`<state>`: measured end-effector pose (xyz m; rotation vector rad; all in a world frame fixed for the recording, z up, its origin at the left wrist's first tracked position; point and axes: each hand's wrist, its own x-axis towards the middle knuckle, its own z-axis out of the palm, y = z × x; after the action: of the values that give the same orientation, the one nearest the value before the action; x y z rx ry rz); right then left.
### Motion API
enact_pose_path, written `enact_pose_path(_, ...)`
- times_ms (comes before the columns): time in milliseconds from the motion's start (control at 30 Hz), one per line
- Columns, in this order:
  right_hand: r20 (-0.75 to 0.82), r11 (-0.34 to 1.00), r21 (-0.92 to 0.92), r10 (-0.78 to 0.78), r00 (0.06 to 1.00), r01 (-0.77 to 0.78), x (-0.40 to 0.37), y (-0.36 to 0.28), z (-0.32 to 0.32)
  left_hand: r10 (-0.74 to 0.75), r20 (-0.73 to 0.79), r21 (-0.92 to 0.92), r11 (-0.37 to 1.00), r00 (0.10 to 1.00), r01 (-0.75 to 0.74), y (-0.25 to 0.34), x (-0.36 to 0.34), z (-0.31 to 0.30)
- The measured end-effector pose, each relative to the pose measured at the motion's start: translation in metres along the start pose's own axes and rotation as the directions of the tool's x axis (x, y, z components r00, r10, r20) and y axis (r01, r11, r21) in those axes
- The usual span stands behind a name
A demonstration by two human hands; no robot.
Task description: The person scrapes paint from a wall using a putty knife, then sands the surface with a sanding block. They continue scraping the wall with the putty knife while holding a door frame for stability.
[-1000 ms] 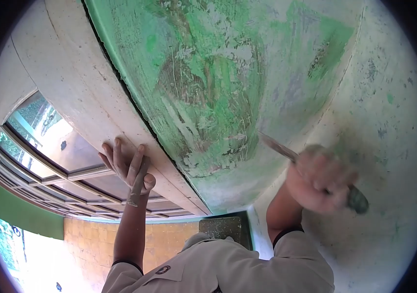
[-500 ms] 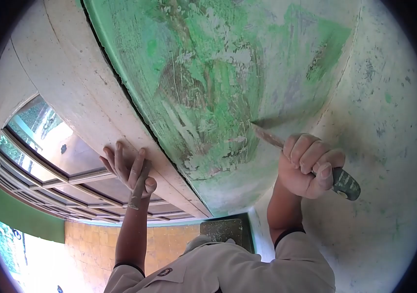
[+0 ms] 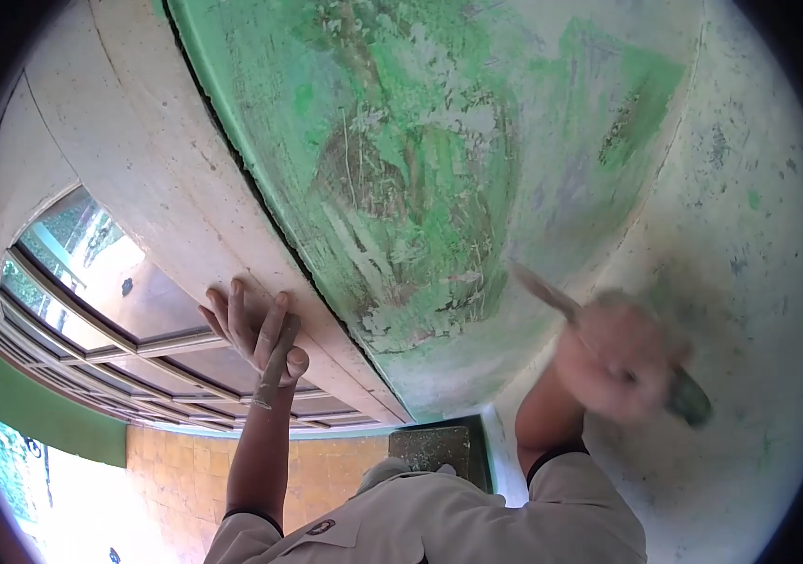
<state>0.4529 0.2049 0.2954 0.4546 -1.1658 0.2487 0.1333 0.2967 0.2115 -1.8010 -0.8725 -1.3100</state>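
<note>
My right hand (image 3: 613,362), smeared by motion, is wrapped round the dark green handle (image 3: 689,399) of a scraper. Its narrow brownish blade (image 3: 544,289) points up and left, toward the wall's patchy green paint (image 3: 420,188). On that wall the paint is scratched and flaked, with grey and brown patches showing through. To the left, my left hand (image 3: 256,334) rests with its fingertips on the pale door frame (image 3: 223,244). A thin grey-brown flat tool (image 3: 276,362) is held between its thumb and fingers, slanting down toward the wrist.
A glazed door or window (image 3: 129,282) with wooden bars lies at left, beside the frame. A dark gap runs between frame and green wall. On the right, a whitish wall (image 3: 740,282) meets the green one at a corner. Orange-yellow tiles (image 3: 176,465) cover the floor below.
My right hand has moved down and to the right with the scraper, drawing the blade tip back from the scratched patch. My left hand keeps its place on the frame; the view shifts slightly.
</note>
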Motion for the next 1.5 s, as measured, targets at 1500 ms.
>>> enact_pose_path(1500, 0.003, 0.999, 0.015, 0.047, 0.999, -0.047, 0.001, -0.002, 0.003, -0.003, -0.016, -0.014, 1.0, 1.0, 0.003, -0.001, -0.001, 0.001)
